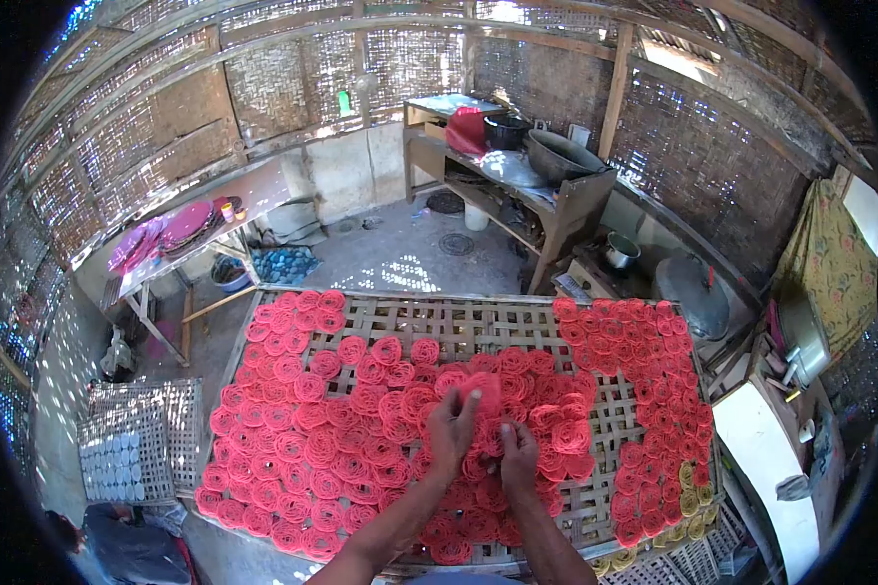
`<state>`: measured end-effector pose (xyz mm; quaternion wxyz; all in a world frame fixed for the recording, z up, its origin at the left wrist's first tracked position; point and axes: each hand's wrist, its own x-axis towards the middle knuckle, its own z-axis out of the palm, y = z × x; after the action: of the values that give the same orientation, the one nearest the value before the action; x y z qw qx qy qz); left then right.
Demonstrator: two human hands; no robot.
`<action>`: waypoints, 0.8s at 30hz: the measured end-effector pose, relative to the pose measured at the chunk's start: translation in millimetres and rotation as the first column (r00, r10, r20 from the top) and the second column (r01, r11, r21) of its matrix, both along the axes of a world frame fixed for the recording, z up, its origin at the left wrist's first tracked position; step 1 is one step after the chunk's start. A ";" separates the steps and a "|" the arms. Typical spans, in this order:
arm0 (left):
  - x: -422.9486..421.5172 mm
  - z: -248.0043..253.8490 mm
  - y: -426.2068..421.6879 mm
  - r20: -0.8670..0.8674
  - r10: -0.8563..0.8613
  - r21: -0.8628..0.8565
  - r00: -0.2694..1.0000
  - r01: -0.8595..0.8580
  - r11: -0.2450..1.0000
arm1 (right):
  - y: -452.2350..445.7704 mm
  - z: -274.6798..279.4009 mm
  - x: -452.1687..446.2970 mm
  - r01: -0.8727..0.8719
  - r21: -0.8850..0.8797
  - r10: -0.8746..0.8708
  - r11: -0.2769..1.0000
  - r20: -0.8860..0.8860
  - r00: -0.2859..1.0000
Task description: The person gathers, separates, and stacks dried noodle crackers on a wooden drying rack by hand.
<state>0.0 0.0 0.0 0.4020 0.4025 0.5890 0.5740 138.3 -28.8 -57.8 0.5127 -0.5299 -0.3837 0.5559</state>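
My left hand is closed on a red lacy cracker disc, raised just above the pile, with the thumb on its near side. It may be more than one disc; I cannot tell. To its right, my right hand has its fingers curled and thumb up, low over the discs. What its fingers hold, if anything, is hidden. Beneath both hands, red coiled discs cover much of a woven bamboo rack, heaped in overlapping layers near the middle. More red discs lie flatter along the right side.
Yellowish discs sit at the rack's right corner. Behind stands a wooden bench with a large dark pan. Pink and purple discs rest on a table at left. A person is low at the bottom left, beside lattice racks.
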 end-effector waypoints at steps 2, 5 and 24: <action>-5.9 12.9 -1.0 -0.084 -0.175 -0.093 0.981 0.167 0.981 | -0.4 -6.0 -0.9 0.041 0.115 -0.052 0.992 0.088 0.995; -40.7 11.9 14.6 -0.513 0.120 0.253 0.850 0.016 0.967 | -14.3 16.8 3.5 0.094 0.230 -0.156 0.969 0.266 0.951; -158.5 -46.5 64.0 -0.934 -0.055 0.005 0.354 0.168 0.986 | -45.6 30.9 0.8 -0.383 0.369 -0.277 0.847 0.921 0.275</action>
<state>-158.5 64.0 -46.5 0.0166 0.7148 0.6543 0.2464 139.1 -74.4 -26.9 0.2795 -0.5771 -0.7672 0.0112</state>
